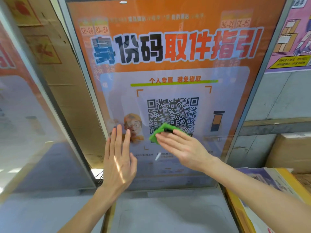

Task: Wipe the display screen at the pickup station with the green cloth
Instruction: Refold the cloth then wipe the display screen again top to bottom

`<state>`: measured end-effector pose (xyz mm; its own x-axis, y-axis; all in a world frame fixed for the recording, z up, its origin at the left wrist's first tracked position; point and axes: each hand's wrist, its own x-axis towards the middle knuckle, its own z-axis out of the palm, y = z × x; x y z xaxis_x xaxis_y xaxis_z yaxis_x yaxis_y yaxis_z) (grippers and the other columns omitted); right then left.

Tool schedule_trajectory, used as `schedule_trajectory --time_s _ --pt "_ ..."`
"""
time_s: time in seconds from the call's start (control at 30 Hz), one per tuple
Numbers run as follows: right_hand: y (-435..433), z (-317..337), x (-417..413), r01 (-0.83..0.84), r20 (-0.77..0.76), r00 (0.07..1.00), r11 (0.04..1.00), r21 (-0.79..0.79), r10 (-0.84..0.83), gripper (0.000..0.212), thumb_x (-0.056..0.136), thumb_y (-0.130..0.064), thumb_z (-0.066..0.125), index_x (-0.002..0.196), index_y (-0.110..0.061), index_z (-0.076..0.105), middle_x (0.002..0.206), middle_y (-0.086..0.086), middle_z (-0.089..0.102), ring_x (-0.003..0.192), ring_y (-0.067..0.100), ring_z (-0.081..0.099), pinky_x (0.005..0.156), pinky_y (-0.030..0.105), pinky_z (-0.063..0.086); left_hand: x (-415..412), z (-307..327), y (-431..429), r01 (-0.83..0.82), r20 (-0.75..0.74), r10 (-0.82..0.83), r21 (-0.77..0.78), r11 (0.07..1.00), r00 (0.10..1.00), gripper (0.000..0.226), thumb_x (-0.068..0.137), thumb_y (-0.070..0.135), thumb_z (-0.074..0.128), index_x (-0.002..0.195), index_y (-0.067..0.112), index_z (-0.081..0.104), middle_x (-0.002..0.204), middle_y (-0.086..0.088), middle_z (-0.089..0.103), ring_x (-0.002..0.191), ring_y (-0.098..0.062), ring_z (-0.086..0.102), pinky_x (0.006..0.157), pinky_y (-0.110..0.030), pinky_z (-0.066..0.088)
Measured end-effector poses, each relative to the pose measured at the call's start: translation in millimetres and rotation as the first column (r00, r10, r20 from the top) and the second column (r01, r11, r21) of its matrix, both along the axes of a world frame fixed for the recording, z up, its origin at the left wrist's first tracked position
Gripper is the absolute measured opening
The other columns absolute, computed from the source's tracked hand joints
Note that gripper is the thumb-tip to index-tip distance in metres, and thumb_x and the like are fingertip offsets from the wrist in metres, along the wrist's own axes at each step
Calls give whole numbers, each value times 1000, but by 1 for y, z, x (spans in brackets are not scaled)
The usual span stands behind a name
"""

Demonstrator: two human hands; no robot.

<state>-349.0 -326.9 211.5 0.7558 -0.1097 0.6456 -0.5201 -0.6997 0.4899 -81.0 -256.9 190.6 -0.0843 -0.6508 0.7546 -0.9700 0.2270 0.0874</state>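
The display screen (171, 52) stands upright straight ahead, showing an orange poster with large characters and a QR code in its lower half. A folded green cloth (160, 131) lies against the glass at the QR code's lower left corner. My right hand (182, 147) presses flat on the cloth, fingers stretched over it and pointing up-left. My left hand (118, 158) is open, fingers apart, its palm near or on the lower left part of the screen, holding nothing.
A second glossy panel (28, 132) angles away on the left, with stacked cardboard boxes (55, 52) between it and the screen. A grey ledge (168, 214) runs below the screen. Yellow-edged boxes (276, 185) and a brown carton (291, 148) sit at the right.
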Motion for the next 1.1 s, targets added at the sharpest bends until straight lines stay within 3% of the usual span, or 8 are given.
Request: schedule_trajectory --time_s 0.1,0.17,0.4,0.57,0.63,0.83,1.0,1.1 --pt "0 37 32 57 262 963 998 12 -59 50 103 11 43 151 -1 49 161 13 43 153 27 38 129 45 24 2 2 2 41 -26 -41 -16 999 999 79 88 3 58 159 -1 27 171 -20 18 159 -37 18 124 -58 29" --pt "0 45 51 58 319 946 998 24 -63 48 104 10 42 150 0 51 159 14 45 152 28 39 128 46 27 3 3 2 66 -42 -67 -20 998 997 81 86 0 61 159 -1 26 170 -20 19 159 -37 19 124 -58 28" --pt "1 -10 46 -43 -109 993 999 22 45 46 107 -2 50 153 -2 49 164 9 41 154 19 37 129 40 25 23 8 5 168 -48 -167 8 986 985 79 87 -4 62 158 -6 26 169 -22 22 159 -37 18 124 -56 30" --pt "5 24 63 50 168 984 998 39 -56 50 105 9 36 153 -1 46 163 11 40 154 25 36 130 44 24 25 6 5 217 -55 -215 36 975 975 80 88 -3 61 159 -5 23 171 -21 16 160 -38 15 123 -58 32" --pt "6 22 72 74 211 974 996 54 -84 51 105 10 35 153 -1 46 163 12 41 154 26 36 130 45 23 27 6 4 223 -76 -220 46 974 973 81 89 -3 61 160 -4 21 172 -19 14 160 -36 14 123 -59 32" --pt "8 -18 60 1 -72 997 998 63 4 46 108 4 38 153 -1 47 164 11 39 154 23 36 129 42 25 36 2 5 184 -70 -182 21 983 981 80 89 1 60 159 -4 23 171 -22 15 160 -37 14 124 -56 29" --pt "7 26 102 37 188 981 998 47 -45 51 102 10 35 150 0 51 161 12 44 153 26 38 129 43 24 38 -2 10 278 -219 -267 21 960 938 93 86 -6 63 161 -5 8 170 -29 2 159 -43 7 125 -58 27" --pt "1 44 138 40 343 938 999 23 -45 56 97 13 50 151 0 49 160 12 44 153 27 37 129 45 26 34 -2 17 392 -413 -345 32 919 843 95 89 -4 57 162 1 -3 173 -20 -5 161 -35 2 130 -44 18"
